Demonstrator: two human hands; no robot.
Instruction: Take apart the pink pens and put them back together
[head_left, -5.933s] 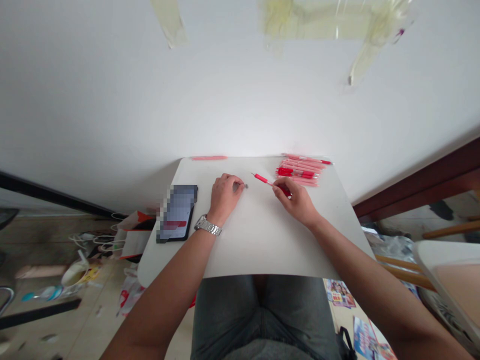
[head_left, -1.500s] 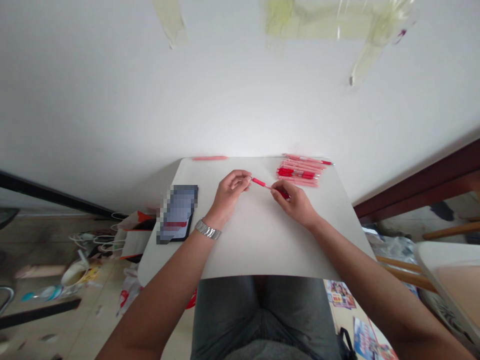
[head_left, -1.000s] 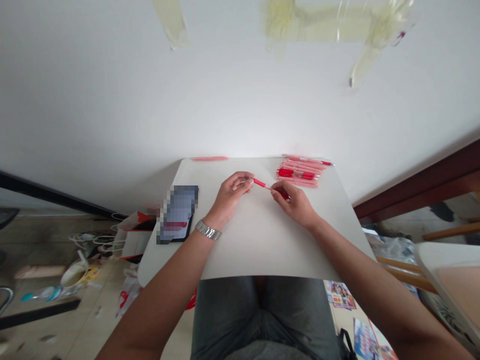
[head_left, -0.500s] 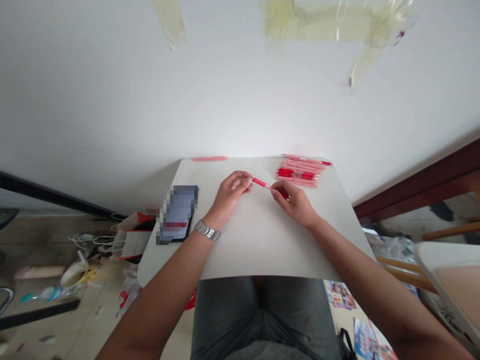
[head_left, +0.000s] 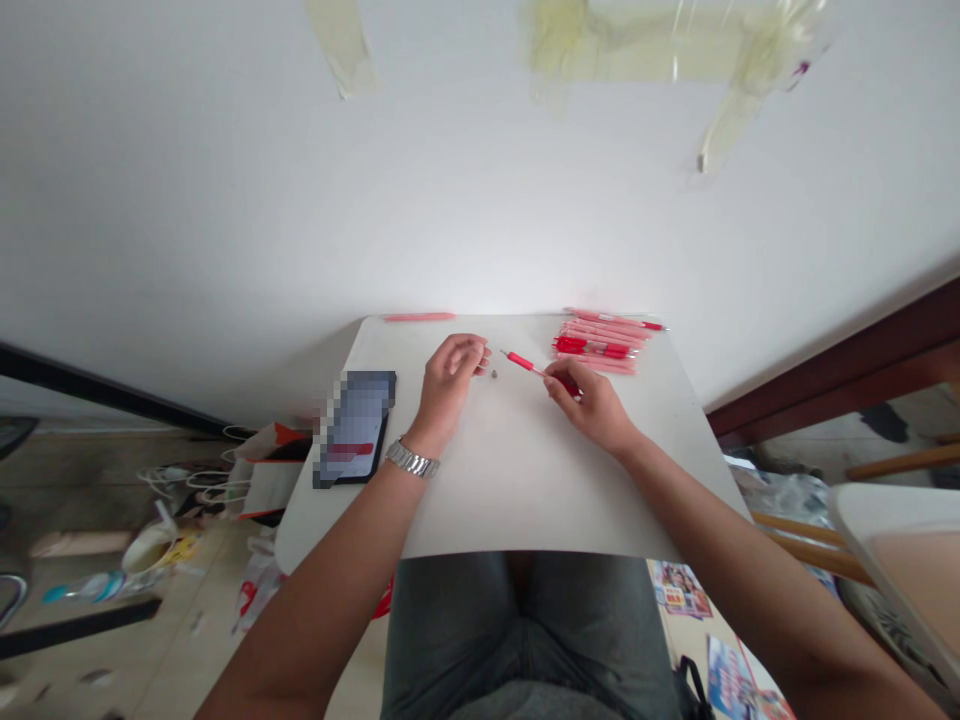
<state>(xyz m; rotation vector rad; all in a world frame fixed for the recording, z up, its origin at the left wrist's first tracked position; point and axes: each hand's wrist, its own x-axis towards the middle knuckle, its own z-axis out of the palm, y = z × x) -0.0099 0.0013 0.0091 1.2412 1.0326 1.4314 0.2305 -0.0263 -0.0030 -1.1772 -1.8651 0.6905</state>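
A slim plastic pen with a red grip (head_left: 519,360) sits pinched in the right hand (head_left: 589,398) above the white tabletop (head_left: 525,480), its thin tip bare. A small grey piece (head_left: 494,374) lies loose nearby, so I'd judge the pen partly apart, grip on, end piece off. The left hand (head_left: 454,370) curls near the tip, not touching; whether it holds anything I can't tell, and fingers hide much of the pen's rear.

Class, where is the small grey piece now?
In the head view, the grey piece lies on the table, just right of the left hand.
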